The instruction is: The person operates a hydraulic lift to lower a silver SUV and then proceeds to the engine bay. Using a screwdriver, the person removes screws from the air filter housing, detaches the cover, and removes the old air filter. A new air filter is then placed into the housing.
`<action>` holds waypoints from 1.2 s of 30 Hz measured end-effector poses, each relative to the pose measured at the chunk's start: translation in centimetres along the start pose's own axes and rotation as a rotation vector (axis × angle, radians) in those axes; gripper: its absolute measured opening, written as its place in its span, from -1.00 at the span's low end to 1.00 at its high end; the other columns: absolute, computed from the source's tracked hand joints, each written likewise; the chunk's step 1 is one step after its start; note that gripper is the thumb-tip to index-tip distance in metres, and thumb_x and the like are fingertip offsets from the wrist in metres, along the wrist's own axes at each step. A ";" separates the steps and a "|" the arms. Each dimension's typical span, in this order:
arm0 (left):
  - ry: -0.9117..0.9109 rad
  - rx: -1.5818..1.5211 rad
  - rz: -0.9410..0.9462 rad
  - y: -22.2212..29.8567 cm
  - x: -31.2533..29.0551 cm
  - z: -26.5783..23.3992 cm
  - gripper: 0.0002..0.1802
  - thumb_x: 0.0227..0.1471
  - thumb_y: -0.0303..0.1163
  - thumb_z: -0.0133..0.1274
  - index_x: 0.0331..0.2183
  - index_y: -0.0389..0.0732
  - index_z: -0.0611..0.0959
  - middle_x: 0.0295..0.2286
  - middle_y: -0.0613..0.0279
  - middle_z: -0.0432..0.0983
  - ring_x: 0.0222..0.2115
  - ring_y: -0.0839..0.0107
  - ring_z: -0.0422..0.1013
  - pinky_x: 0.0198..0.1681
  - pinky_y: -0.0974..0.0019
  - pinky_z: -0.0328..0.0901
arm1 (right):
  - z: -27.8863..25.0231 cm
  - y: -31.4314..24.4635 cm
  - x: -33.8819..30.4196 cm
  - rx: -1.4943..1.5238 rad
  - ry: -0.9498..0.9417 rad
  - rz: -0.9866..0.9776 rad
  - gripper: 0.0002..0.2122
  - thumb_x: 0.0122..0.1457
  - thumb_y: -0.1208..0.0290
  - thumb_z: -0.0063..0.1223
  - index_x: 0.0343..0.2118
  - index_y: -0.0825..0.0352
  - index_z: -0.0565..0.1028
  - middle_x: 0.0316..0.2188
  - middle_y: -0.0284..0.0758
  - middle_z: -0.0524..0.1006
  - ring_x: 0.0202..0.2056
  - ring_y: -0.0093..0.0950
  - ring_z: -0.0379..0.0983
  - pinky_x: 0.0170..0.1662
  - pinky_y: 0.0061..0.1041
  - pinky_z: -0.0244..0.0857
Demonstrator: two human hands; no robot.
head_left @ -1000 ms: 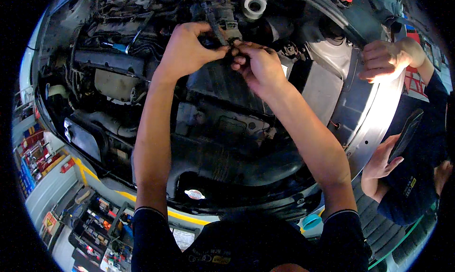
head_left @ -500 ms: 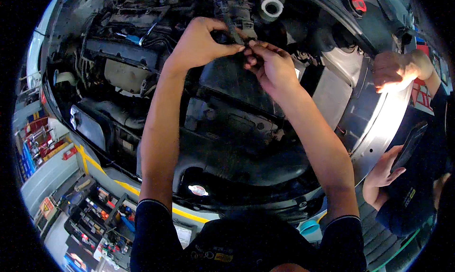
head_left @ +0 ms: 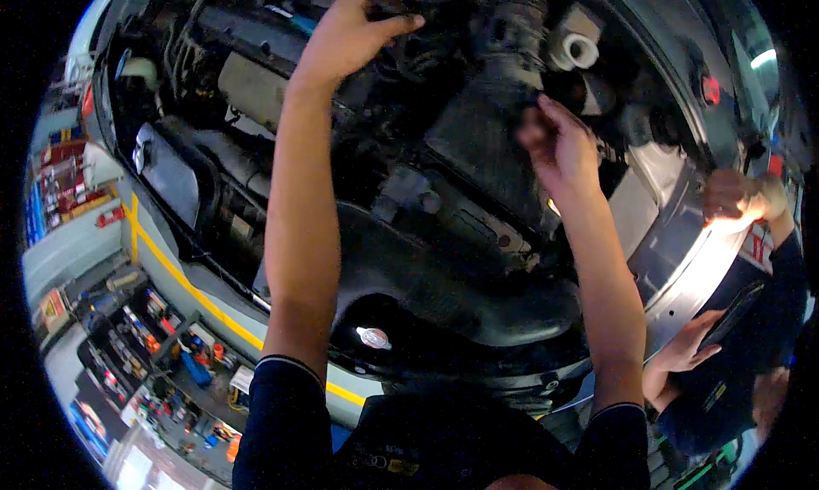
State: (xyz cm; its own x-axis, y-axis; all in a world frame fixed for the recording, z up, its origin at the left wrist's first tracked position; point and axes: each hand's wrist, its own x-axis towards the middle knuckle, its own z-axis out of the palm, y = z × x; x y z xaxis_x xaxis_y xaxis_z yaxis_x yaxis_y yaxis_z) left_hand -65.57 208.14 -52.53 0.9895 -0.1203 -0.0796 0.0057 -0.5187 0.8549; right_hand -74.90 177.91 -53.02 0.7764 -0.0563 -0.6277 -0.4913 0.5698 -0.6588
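My left hand [head_left: 348, 42] is over the far part of the engine bay, beside the ribbed air intake hose [head_left: 512, 21]. Its thumb stretches out to the right, apart from the fingers, which are partly hidden among dark engine parts. Over the right side of the black air filter housing [head_left: 482, 140] is my right hand [head_left: 567, 149]. Its fingers are curled in toward the thumb, with blurred dark tips; anything between them is too smeared to make out. A blue-handled tool [head_left: 299, 21] lies beyond my left wrist, on the engine's far left.
A round white filler neck [head_left: 578, 52] stands at the far right. The radiator cap [head_left: 374, 337] sits near the front edge. At the right, a co-worker's hand [head_left: 738, 200] rests by the lit fender, and another holds a phone [head_left: 734, 313]. A tool cart [head_left: 183, 371] stands lower left.
My hands were together at the hose and have come apart. The left has moved up and left, the right to the right and down. The whole view has shifted as well.
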 end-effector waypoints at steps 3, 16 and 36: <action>0.009 -0.067 -0.148 -1.6 -0.1 -1.3 -0.52 0.09 -0.02 0.29 -0.34 -0.33 0.73 -0.47 0.18 0.66 -0.42 0.43 0.58 -0.31 0.32 0.47 | 0.6 0.2 -0.2 -0.033 0.063 -0.009 -0.87 0.31 0.46 0.04 -0.19 0.41 0.50 -0.43 -0.19 0.53 -0.47 -0.42 0.37 -0.30 -0.31 0.34; -0.113 0.010 -0.160 2.5 -1.7 -3.1 -0.39 0.12 0.03 0.23 -0.58 -0.42 0.68 -0.65 0.07 0.62 -0.63 0.33 0.60 -0.49 0.29 0.50 | 0.0 0.4 -0.6 0.007 0.047 -0.042 -0.87 0.33 0.43 -0.02 -0.17 0.37 0.48 -0.43 -0.18 0.53 -0.48 -0.37 0.37 -0.32 -0.30 0.35; -0.091 0.647 0.104 -1.4 0.4 11.2 -0.74 0.07 -0.29 0.21 -0.24 -0.25 0.66 -0.25 -0.16 0.62 -0.18 -0.13 0.56 -0.11 -0.08 0.48 | -15.2 -6.6 0.9 -1.408 0.422 -0.645 -0.63 -0.07 0.21 0.47 -0.24 0.31 0.66 -0.33 -0.20 0.68 -0.24 -0.20 0.62 -0.11 -0.26 0.48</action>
State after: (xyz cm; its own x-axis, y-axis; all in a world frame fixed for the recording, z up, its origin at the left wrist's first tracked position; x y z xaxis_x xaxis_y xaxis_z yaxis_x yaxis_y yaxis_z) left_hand -66.85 199.36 -59.50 0.9639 -0.2535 -0.0810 -0.2047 -0.9009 0.3827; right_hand -76.95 161.61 -55.60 0.9460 -0.3239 -0.0137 -0.2805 -0.7966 -0.5354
